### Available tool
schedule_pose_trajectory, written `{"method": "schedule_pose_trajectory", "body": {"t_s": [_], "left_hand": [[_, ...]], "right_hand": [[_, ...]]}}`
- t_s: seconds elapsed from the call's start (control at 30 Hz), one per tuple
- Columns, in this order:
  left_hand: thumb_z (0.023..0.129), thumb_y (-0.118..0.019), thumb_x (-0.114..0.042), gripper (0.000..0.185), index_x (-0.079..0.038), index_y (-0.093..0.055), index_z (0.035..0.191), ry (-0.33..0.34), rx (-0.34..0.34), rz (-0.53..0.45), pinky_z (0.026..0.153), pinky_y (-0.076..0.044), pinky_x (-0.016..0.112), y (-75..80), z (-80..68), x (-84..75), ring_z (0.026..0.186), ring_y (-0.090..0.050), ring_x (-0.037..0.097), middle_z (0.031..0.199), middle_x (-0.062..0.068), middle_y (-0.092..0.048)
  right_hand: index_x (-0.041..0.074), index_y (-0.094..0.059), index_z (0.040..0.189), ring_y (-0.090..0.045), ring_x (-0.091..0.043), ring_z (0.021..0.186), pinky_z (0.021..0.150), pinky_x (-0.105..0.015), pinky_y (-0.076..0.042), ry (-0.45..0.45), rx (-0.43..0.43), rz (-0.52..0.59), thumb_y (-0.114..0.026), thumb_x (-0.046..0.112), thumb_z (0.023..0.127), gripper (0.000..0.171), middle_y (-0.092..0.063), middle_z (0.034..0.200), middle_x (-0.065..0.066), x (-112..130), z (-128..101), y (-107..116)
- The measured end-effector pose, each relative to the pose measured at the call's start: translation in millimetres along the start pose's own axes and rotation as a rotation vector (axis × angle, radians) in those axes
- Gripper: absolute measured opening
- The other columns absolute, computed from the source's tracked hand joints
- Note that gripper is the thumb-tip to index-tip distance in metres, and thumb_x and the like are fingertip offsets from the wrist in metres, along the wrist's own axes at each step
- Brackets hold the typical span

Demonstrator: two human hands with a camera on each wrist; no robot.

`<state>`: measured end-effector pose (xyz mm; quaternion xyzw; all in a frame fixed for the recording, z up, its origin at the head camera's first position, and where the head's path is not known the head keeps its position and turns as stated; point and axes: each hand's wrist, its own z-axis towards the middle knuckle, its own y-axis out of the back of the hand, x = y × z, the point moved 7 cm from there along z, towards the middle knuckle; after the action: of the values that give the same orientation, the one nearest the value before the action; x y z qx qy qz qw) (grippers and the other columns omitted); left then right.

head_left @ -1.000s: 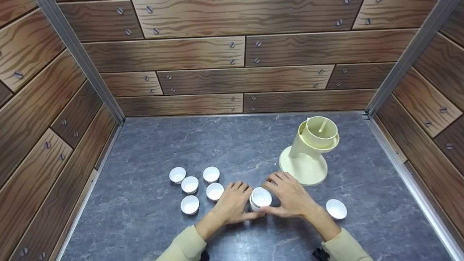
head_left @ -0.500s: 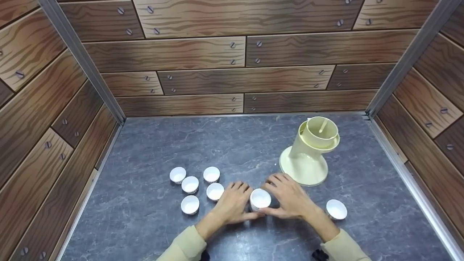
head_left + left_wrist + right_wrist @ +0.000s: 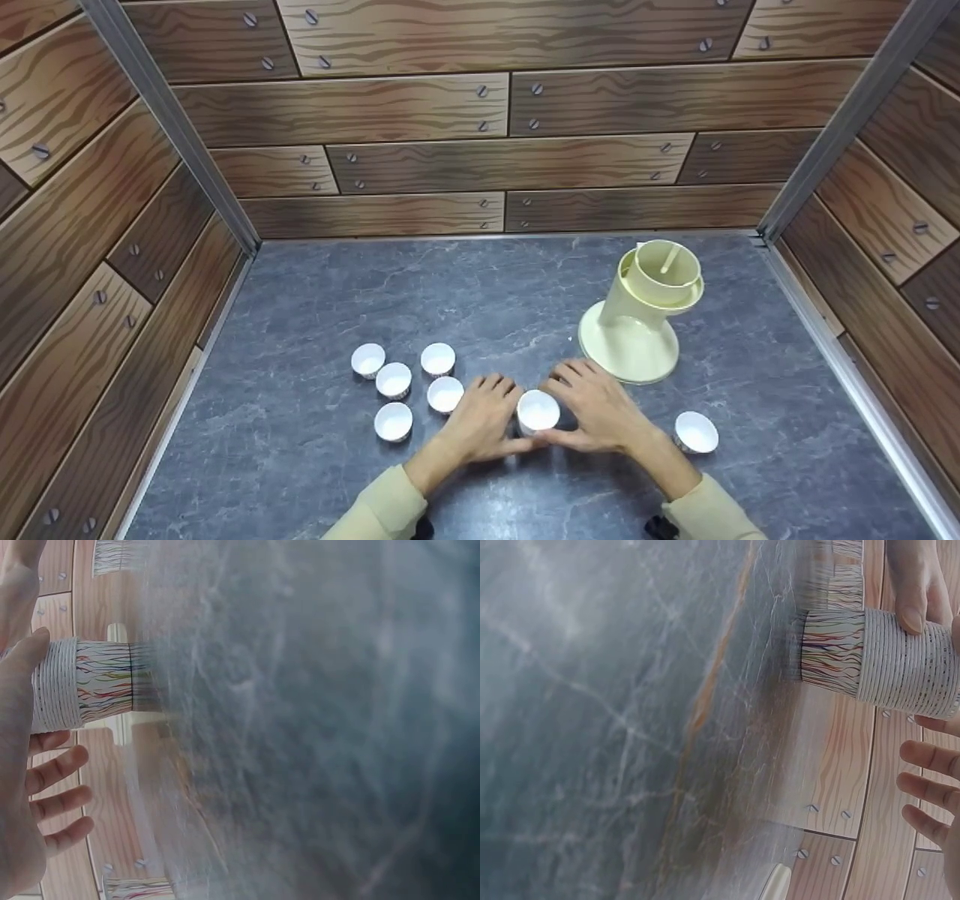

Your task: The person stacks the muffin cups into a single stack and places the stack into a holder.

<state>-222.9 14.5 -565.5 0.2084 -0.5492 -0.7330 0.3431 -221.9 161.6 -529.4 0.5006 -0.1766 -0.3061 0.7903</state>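
Observation:
A stack of white paper cups [image 3: 538, 411] with coloured streaks on its sides [image 3: 82, 686] [image 3: 877, 660] stands on the grey marble tabletop [image 3: 450, 300]. My left hand [image 3: 480, 420] lies against its left side and my right hand [image 3: 600, 409] against its right. Both thumbs touch the stack at its near side. In the wrist views the fingers [image 3: 60, 795] [image 3: 930, 787] are straight, spread and off the cups. Several single cups [image 3: 394, 380] stand left of my left hand. One more cup [image 3: 696, 432] stands right of my right wrist.
A cream plastic stand with a cup-shaped top [image 3: 637, 315] rises just behind my right hand. Wood-patterned walls [image 3: 480, 150] close the table in at the back and on both sides, with metal corner posts [image 3: 172, 127].
Both hands and the stack have stayed almost where they were; the stack sits very slightly lower between the thumbs.

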Motion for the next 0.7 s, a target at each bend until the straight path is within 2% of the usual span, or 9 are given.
{"method": "schedule_pose_trajectory", "body": {"t_s": [0.3, 0.7], "left_hand": [[0.088, -0.055, -0.083, 0.072, -0.019, -0.064, 0.119, -0.014, -0.023, 0.009, 0.090, -0.051, 0.035, 0.5, 0.2, -0.2, 0.105, -0.062, 0.018, 0.111, -0.001, -0.068], [0.090, -0.054, -0.082, 0.073, -0.018, -0.065, 0.122, -0.003, -0.001, -0.018, 0.093, -0.052, 0.037, -0.5, 0.5, 0.8, 0.109, -0.064, 0.019, 0.115, -0.001, -0.070]], "right_hand": [[0.023, -0.070, 0.114, -0.063, -0.021, 0.109, 0.097, -0.042, -0.052, 0.008, 0.011, -0.007, -0.066, 0.079, 0.085, 0.063, -0.068, 0.111, 0.001, 0.7, 0.6, 0.9], [0.023, -0.069, 0.120, -0.063, -0.021, 0.113, 0.099, -0.043, -0.052, -0.012, 0.040, -0.005, -0.061, 0.082, 0.086, 0.069, -0.069, 0.117, 0.001, -1.1, -1.5, 3.6]]}}
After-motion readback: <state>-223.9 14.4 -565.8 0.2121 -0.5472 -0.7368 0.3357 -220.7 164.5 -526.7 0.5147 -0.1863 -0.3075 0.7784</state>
